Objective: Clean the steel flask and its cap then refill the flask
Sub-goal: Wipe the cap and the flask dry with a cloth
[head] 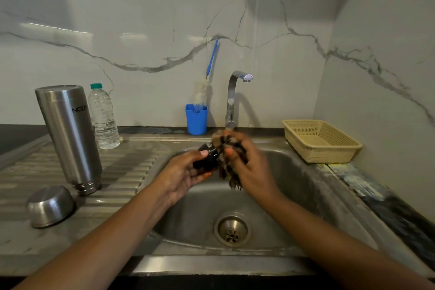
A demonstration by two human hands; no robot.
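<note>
Two hands over sink bowl [296, 186], inside its rim: left hand [180, 178] tight round cap [207, 160], right hand [253, 168] round cloth [233, 182].

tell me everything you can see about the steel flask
The steel flask is a tall brushed-metal cylinder, standing upside down on the ribbed drainboard left of the sink, threaded neck down, uncapped. Its dark printed lettering reads inverted. Only the drainboard is seen touching it; a clear water bottle stands just behind.

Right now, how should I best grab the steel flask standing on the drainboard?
Grip the steel flask at mid-body, coming from the sink side: it stands mouth-down on its narrow threaded neck, with the water bottle close behind.
</note>
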